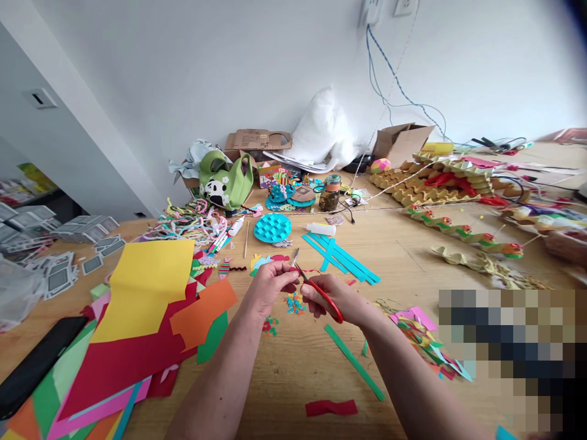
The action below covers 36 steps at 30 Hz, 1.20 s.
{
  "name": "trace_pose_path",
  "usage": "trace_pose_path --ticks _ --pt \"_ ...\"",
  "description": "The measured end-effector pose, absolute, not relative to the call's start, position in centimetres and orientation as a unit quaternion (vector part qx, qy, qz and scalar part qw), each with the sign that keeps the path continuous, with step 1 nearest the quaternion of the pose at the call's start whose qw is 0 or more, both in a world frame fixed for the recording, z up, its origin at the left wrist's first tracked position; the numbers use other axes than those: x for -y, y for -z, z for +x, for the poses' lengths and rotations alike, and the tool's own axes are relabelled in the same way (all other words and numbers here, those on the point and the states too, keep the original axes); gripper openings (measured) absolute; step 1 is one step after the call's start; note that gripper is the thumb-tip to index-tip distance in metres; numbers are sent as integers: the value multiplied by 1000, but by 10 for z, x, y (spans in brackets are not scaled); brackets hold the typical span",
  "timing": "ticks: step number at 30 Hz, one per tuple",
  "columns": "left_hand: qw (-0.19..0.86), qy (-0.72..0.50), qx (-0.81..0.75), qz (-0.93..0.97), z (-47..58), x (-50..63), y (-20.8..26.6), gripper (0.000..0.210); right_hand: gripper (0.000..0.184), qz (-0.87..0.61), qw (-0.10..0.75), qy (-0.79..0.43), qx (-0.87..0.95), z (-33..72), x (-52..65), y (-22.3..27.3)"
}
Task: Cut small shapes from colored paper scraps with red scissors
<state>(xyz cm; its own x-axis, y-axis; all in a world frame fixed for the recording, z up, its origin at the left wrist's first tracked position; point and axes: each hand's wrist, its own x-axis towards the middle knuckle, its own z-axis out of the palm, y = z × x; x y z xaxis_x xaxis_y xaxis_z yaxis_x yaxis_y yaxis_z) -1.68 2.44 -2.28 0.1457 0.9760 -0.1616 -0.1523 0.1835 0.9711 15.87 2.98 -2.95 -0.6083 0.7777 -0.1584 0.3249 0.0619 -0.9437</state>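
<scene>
1. Biggest thing here is the wooden surface point(284, 373), pretty crowded with craft stuff.
2. Left side: a yellow sheet point(147, 281) lying over a dark red sheet point(132, 370), more coloured paper under them.
3. Right hand point(328, 296), about mid-scene: grip's wrapped around the scissors handles.
4. Left hand point(273, 281), just beside it: grip's a fingertip pinch on something small and red.
5. Light blue strips point(353, 264) lie past the hands, a bit right, some crossing.
6. Green strip point(353, 362), near side, slanting under the right forearm's left edge.
7. Red-handled scissors point(327, 298), blades pointing far-left, right by the left fingertips.
8. Red strip point(331, 407), nearest of the lot, kinda wavy.
9. Little pile of confetti bits point(294, 304) between the wrists.
10. Red paper bit point(297, 269) at the left fingertips, by the blades; too small to make out its shape.
</scene>
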Motion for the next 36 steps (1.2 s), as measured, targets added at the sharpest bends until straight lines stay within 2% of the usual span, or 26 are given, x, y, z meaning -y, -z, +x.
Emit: trace_pose_path --ticks 16,36 --pt "615 -470 -460 436 -17 -25 25 23 51 -415 202 -567 682 158 -29 27" --pt "578 -487 -484 441 -12 -25 22 16 48 -404 206 -557 696 160 -28 30"
